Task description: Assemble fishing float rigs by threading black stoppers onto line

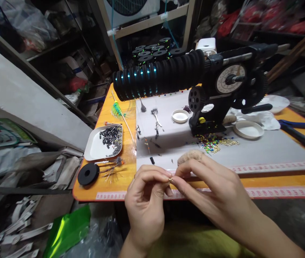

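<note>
My left hand and my right hand meet over the table's front edge. Both are pinched, fingertips together, on a tiny metal piece that is too small to name. Just behind my right hand lies a tan fuzzy pad. Beyond it, a pile of small coloured beads and brass bits lies on the grey mat. A black winding machine with a dial and gears stands on the mat, carrying a long roller of black spools.
A white tray of small black tubes sits at the left on the orange table, with a black spool and loose rigs beside it. Small white dishes, blue-handled pliers, cluttered shelves behind.
</note>
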The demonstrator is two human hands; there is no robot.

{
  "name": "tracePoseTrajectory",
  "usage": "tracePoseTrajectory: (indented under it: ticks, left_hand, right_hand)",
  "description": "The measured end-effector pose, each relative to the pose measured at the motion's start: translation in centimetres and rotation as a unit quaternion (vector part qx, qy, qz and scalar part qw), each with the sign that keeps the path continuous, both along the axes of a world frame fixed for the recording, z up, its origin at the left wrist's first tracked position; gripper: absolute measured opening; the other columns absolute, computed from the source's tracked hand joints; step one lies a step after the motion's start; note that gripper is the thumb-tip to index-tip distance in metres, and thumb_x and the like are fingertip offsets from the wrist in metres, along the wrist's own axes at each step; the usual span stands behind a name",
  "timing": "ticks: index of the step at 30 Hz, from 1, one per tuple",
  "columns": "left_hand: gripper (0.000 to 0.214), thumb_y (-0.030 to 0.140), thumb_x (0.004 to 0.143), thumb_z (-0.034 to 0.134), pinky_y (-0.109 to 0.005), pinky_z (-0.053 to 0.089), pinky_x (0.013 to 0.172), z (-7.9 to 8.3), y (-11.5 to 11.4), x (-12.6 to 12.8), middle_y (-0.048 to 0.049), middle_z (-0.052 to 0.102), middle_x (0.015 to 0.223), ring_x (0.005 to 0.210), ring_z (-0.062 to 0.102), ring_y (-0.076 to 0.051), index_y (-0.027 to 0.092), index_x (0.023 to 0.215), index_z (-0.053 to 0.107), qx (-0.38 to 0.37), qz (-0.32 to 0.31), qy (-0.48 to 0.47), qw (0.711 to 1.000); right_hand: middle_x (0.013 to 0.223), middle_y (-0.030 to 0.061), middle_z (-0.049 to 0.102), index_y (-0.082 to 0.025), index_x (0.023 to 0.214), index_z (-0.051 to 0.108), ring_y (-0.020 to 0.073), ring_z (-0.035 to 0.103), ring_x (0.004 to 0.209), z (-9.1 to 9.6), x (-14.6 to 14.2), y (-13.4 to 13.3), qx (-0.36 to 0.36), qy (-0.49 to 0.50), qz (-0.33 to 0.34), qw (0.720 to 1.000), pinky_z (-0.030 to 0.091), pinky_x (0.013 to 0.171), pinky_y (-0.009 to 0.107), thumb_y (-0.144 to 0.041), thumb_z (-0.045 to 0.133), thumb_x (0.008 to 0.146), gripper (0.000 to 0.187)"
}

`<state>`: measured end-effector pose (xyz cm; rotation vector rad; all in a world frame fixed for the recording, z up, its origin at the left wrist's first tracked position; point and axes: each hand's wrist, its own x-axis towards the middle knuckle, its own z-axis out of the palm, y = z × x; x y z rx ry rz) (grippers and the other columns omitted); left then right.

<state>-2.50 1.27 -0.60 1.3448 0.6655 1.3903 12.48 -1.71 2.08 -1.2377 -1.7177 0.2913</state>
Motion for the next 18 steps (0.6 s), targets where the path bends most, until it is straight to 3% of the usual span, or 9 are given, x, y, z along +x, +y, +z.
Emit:
tracePoseTrajectory:
  ticks: [2,5,9,11,18]
  left_hand:
    - [0.016,0.01,0.094,0.061,-0.015,0.053,0.061,0.09,0.15,-0.08,-0.0004,0.062,0.084,0.067,0.059,-0.008,0.021,0.088,0.07,0.0,0.008,0.006,1.0]
    - [0.012,0.014,0.093,0.066,-0.015,0.053,0.064,0.24,0.29,-0.21,-0.0005,0.062,0.082,0.071,0.061,-0.009,0.021,0.085,0.07,-0.03,-0.009,0.003,1.0]
    - [0.007,0.017,0.09,0.071,-0.012,0.05,0.049,0.52,0.17,-0.32,0.0019,0.063,0.078,0.055,0.058,-0.005,0.022,0.084,0.07,-0.112,-0.065,-0.036,0.991]
    - [0.008,0.014,0.089,0.071,-0.012,0.051,0.049,0.75,0.08,-0.37,0.0025,0.063,0.075,0.053,0.06,-0.005,0.021,0.087,0.07,-0.125,-0.055,-0.025,0.99]
    - [0.024,-0.002,0.087,0.066,-0.021,0.059,0.071,0.22,0.21,-0.83,-0.0008,0.07,0.086,0.08,0.069,-0.013,0.022,0.093,0.068,0.045,0.023,0.047,0.998]
  right_hand:
    - [0.086,0.0037,0.063,-0.019,0.096,0.061,0.0151,0.064,0.077,-0.14,0.04,-0.17,0.016,-0.001,0.001,1.0,0.055,0.066,0.024,-0.006,0.061,0.091,0.015]
    - [0.103,0.0072,0.07,-0.02,0.116,0.064,0.0155,0.07,0.091,-0.32,0.12,-0.34,0.039,0.013,0.024,0.999,0.059,0.078,0.021,-0.003,0.062,0.09,0.031]
    - [0.099,0.006,0.076,-0.02,0.114,0.069,0.0141,0.074,0.088,-0.23,0.48,-0.39,0.067,-0.003,0.051,0.996,0.06,0.077,0.019,0.002,0.061,0.087,0.036]
    - [0.097,0.0065,0.077,-0.021,0.112,0.071,0.0164,0.075,0.086,-0.06,0.62,-0.39,0.074,-0.015,0.051,0.996,0.062,0.075,0.022,0.002,0.061,0.086,0.036]
    - [0.088,0.0048,0.076,-0.023,0.104,0.07,0.0169,0.074,0.076,-0.17,0.37,-0.22,0.06,0.004,0.012,0.998,0.062,0.067,0.023,-0.001,0.06,0.088,0.029]
